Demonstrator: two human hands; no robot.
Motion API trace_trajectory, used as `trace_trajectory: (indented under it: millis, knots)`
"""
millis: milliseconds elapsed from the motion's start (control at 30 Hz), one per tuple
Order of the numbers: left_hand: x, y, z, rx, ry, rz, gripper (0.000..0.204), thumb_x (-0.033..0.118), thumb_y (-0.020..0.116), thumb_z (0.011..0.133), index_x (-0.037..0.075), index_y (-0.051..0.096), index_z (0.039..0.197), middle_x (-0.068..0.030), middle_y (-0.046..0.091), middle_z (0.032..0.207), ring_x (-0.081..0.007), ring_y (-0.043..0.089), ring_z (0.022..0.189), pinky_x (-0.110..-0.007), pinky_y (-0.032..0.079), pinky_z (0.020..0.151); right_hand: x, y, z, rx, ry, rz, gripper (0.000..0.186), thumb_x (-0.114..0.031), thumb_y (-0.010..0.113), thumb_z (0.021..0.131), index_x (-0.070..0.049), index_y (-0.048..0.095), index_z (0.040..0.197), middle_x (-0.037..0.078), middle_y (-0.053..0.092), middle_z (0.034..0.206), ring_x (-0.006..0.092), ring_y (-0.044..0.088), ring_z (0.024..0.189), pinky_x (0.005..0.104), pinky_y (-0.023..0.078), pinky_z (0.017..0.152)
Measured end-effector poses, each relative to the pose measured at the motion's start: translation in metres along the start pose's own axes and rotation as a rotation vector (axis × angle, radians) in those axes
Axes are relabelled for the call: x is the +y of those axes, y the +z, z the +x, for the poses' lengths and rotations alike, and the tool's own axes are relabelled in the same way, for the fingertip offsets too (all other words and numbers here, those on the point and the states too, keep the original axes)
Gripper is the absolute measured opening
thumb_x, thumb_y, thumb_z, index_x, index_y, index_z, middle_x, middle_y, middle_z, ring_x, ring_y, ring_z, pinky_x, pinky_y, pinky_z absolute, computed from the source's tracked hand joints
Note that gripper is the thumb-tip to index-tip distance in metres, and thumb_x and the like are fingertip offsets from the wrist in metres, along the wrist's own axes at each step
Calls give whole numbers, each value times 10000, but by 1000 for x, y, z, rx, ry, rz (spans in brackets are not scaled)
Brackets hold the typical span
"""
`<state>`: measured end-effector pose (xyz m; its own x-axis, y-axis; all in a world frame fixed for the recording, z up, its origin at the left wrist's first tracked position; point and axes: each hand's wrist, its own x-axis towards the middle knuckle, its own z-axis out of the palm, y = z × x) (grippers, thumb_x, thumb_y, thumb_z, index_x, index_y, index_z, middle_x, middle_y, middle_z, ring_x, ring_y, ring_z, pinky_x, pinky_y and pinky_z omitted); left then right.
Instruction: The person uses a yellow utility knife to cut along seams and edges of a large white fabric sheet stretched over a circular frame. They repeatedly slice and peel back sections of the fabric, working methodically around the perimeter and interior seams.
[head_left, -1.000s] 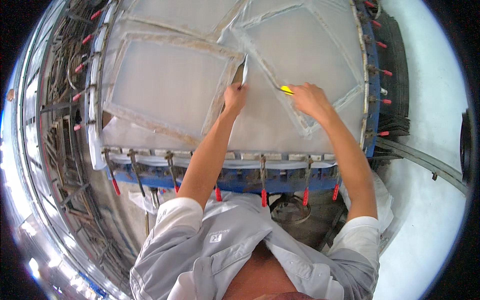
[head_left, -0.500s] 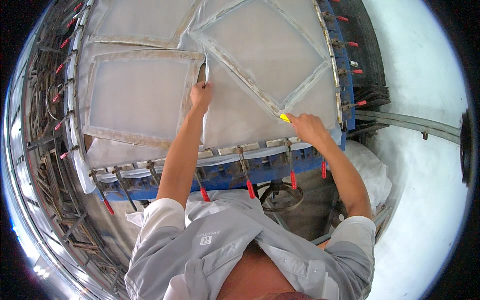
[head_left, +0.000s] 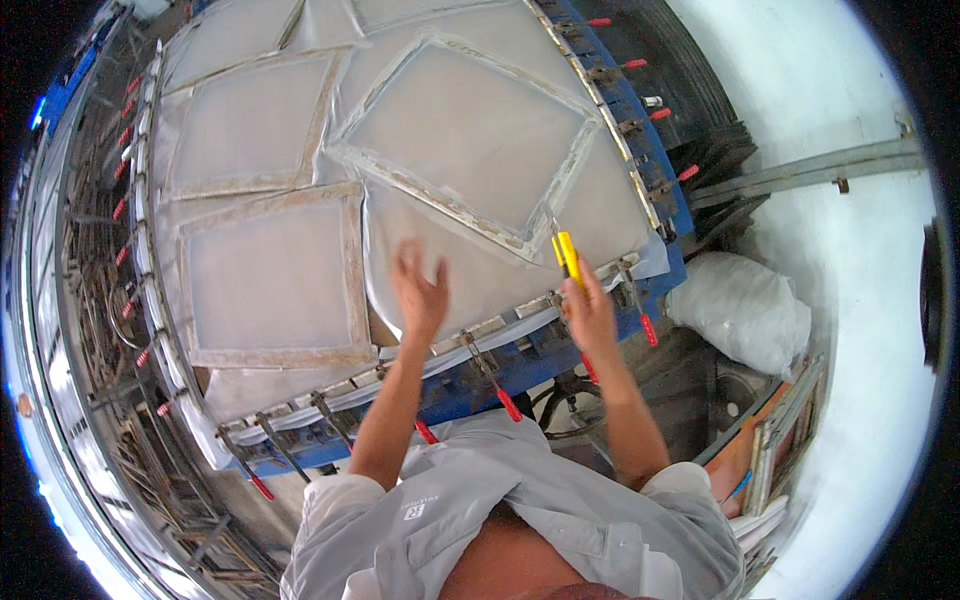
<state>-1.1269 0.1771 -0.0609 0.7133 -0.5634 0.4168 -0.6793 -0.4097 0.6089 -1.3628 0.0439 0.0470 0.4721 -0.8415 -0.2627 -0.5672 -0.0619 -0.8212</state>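
My right hand grips a yellow-and-black utility knife. Its blade points away from me, close to the lower corner of a tilted square frame. That frame lies with pale mesh fabric across it. To the left, my left hand hovers over the fabric, slightly blurred, fingers apart and holding nothing. Beside it is the right side of a second frame, where a cut edge of the fabric is lifted. A third frame sits farther off.
Bar clamps with red handles line the edges of the blue stretching table. A handwheel is below its near edge. Metal racking runs along the left. A bulging clear plastic bag stands at the right, near the wall.
My left hand has let go of the fabric edge and opened. My right hand has drawn the knife back and raised its blade. The view has turned and shifted.
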Motion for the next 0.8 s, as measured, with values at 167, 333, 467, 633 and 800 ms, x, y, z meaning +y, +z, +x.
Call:
trace_trajectory:
  millis: [167, 333, 467, 633, 800]
  knots:
    - [81, -20, -34, -752, -680, -1023, 414, 308, 587, 1060, 17, 574, 1353, -128, 681, 1105, -159, 600, 1051, -334, 508, 905, 15, 102, -43, 138, -423, -32, 638, -246, 582, 1015, 4, 355, 1556, 264, 489, 1465, 415, 507, 1302, 492, 390, 1091]
    - [73, -2, 10, -837, -444, -599, 356, 281, 514, 1079, 8, 571, 1301, -98, 715, 983, -202, 699, 731, -361, 569, 668, 10, 72, -44, -14, -437, -221, 574, -230, 613, 987, -74, 454, 1516, 238, 409, 1567, 443, 444, 1381, 534, 342, 1125]
    - [95, 55, 79, -830, -24, -281, 318, 240, 523, 1049, 13, 587, 1262, -173, 722, 853, -294, 704, 579, -437, 565, 569, 56, 38, -41, 89, -284, -225, 430, -236, 610, 1004, -146, 593, 1423, 209, 418, 1584, 414, 492, 1362, 518, 346, 1131]
    - [117, 133, 124, -776, 298, -60, 283, 216, 555, 1017, 38, 583, 1235, -229, 713, 911, -460, 686, 839, -571, 552, 743, 86, 2, -48, 237, -230, -111, 330, -143, 619, 978, -110, 648, 1306, 239, 504, 1498, 427, 577, 1236, 509, 451, 1032]
    - [136, 157, 126, -825, 325, 101, 281, 234, 549, 1022, 38, 582, 1221, -238, 707, 945, -468, 689, 873, -571, 559, 764, 117, -7, -56, 235, -166, -66, 278, -143, 605, 1015, -113, 687, 1279, 178, 510, 1529, 382, 591, 1273, 476, 496, 1006]
